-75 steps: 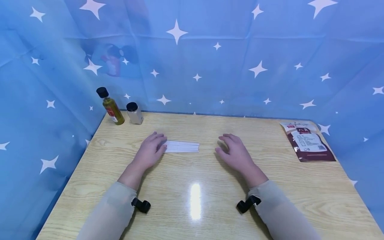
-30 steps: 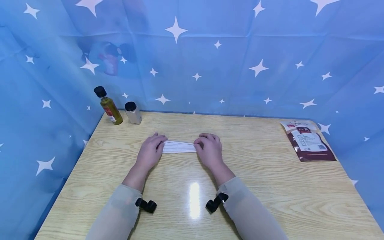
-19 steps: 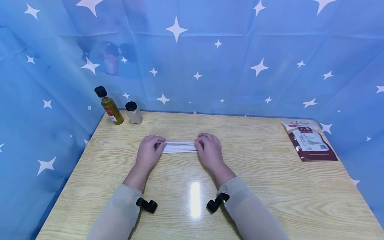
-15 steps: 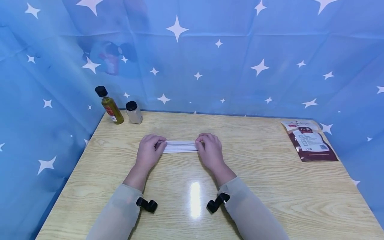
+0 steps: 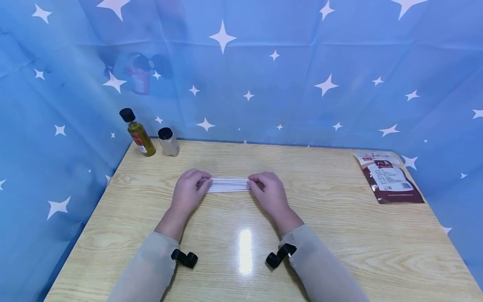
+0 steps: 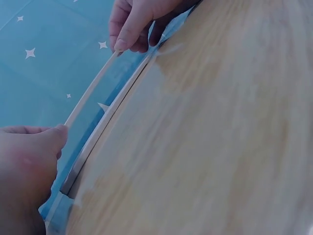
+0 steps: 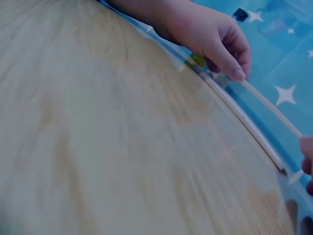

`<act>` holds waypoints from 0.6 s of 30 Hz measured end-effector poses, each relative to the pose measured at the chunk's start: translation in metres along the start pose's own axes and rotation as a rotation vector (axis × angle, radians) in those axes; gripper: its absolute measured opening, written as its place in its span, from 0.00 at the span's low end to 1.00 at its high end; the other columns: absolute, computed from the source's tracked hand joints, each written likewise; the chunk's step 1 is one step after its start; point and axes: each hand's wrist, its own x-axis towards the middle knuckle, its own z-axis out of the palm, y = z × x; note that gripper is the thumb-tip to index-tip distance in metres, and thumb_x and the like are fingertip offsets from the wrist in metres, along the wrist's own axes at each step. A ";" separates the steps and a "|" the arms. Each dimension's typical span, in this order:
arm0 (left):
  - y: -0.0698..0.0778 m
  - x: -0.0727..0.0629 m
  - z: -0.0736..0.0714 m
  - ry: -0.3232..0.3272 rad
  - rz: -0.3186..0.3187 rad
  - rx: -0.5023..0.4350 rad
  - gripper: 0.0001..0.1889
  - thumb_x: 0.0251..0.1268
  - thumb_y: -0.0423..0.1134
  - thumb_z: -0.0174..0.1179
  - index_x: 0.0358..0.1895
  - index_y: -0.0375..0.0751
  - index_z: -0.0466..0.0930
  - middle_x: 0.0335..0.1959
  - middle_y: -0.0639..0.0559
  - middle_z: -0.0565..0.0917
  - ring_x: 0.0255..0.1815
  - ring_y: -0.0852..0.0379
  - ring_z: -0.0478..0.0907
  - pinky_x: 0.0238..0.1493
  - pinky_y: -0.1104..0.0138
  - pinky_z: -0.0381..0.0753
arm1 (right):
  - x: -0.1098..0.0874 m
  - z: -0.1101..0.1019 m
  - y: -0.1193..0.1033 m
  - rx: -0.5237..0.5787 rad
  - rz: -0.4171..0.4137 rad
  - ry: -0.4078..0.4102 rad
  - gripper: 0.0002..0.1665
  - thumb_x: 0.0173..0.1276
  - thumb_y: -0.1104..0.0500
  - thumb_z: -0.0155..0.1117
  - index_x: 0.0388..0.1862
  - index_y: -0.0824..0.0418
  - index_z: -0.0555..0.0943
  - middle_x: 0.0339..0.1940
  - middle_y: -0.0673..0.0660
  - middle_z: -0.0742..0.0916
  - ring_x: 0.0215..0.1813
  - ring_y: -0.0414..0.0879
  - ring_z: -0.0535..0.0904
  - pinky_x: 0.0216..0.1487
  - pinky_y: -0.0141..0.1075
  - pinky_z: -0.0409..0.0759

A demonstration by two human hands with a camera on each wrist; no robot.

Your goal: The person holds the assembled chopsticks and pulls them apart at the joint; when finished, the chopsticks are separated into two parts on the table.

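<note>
The left hand (image 5: 191, 189) pinches one end of a thin white strip (image 6: 91, 89), and the right hand (image 5: 269, 192) pinches the other, thumb against fingers. Neither is nearer than the other: the strip spans the gap between them, its long axis running left to right across the person's front.

The relation that counts, as I judge it, is height. The strip is in the air, and just below it a stack (image 5: 228, 187) of similar white strips lies on the counter (image 5: 339, 251), its long axis running much the same way. Any move up or down would call for both hands to go together, or the strip would tip.

The head view hardly shows that gap; from above, strip and stack nearly merge into one pale band. The left wrist view parts them, with blue curtain (image 6: 44, 63) visible between the two. The right wrist view shows the same gap from the other side, though its edge cuts off most of the right hand. Only the head view sets out the rest: an oil bottle (image 5: 141, 138) and a black-capped jar (image 5: 169, 144) beyond the left hand, and a pouch (image 5: 390, 178) well apart at the far right.
</note>
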 end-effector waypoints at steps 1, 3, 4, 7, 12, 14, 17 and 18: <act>0.002 0.001 0.001 -0.005 0.003 0.001 0.06 0.74 0.39 0.71 0.47 0.42 0.90 0.45 0.49 0.88 0.46 0.50 0.83 0.51 0.54 0.82 | -0.002 -0.003 0.002 -0.004 -0.017 0.003 0.07 0.74 0.59 0.75 0.47 0.58 0.92 0.39 0.51 0.91 0.43 0.47 0.81 0.44 0.43 0.81; 0.005 0.001 0.003 -0.014 0.008 0.002 0.06 0.74 0.39 0.71 0.47 0.43 0.90 0.45 0.49 0.88 0.47 0.50 0.83 0.52 0.54 0.82 | -0.005 -0.010 0.007 -0.009 -0.050 0.010 0.06 0.72 0.59 0.76 0.46 0.58 0.93 0.38 0.50 0.92 0.43 0.47 0.82 0.45 0.44 0.81; 0.007 0.002 0.004 -0.019 0.010 0.001 0.06 0.74 0.39 0.71 0.46 0.43 0.90 0.45 0.49 0.88 0.48 0.50 0.83 0.52 0.54 0.82 | -0.007 -0.013 0.010 -0.009 -0.061 0.013 0.05 0.72 0.59 0.76 0.45 0.58 0.93 0.38 0.50 0.92 0.43 0.47 0.82 0.45 0.44 0.81; 0.015 0.002 0.010 -0.027 0.027 -0.001 0.05 0.73 0.40 0.72 0.46 0.43 0.91 0.45 0.49 0.88 0.51 0.49 0.82 0.56 0.53 0.81 | -0.012 -0.023 0.018 -0.004 -0.076 0.017 0.04 0.71 0.60 0.77 0.43 0.57 0.93 0.38 0.49 0.92 0.45 0.46 0.83 0.46 0.43 0.81; 0.027 0.001 0.021 -0.026 0.072 0.013 0.04 0.72 0.39 0.73 0.44 0.44 0.91 0.44 0.50 0.89 0.51 0.48 0.82 0.57 0.53 0.80 | -0.019 -0.037 0.027 -0.008 -0.082 0.029 0.03 0.71 0.61 0.77 0.42 0.57 0.93 0.37 0.49 0.92 0.43 0.45 0.81 0.43 0.41 0.80; 0.031 0.001 0.026 -0.025 0.089 0.014 0.04 0.71 0.39 0.73 0.44 0.45 0.91 0.43 0.50 0.89 0.50 0.49 0.82 0.56 0.54 0.80 | -0.023 -0.042 0.030 -0.023 -0.071 0.027 0.03 0.71 0.60 0.78 0.42 0.57 0.93 0.37 0.48 0.91 0.41 0.44 0.80 0.42 0.40 0.79; 0.037 0.001 0.034 -0.027 0.113 0.013 0.03 0.72 0.39 0.73 0.44 0.46 0.91 0.44 0.51 0.89 0.50 0.48 0.82 0.56 0.53 0.80 | -0.029 -0.051 0.033 -0.047 -0.042 0.016 0.03 0.71 0.60 0.77 0.42 0.56 0.92 0.37 0.47 0.90 0.41 0.43 0.79 0.41 0.39 0.78; 0.040 0.001 0.035 -0.028 0.121 0.009 0.03 0.72 0.39 0.73 0.44 0.46 0.91 0.43 0.51 0.89 0.50 0.48 0.82 0.56 0.53 0.80 | -0.031 -0.054 0.034 -0.054 -0.033 0.010 0.03 0.72 0.60 0.77 0.42 0.55 0.92 0.36 0.46 0.90 0.40 0.42 0.78 0.40 0.39 0.78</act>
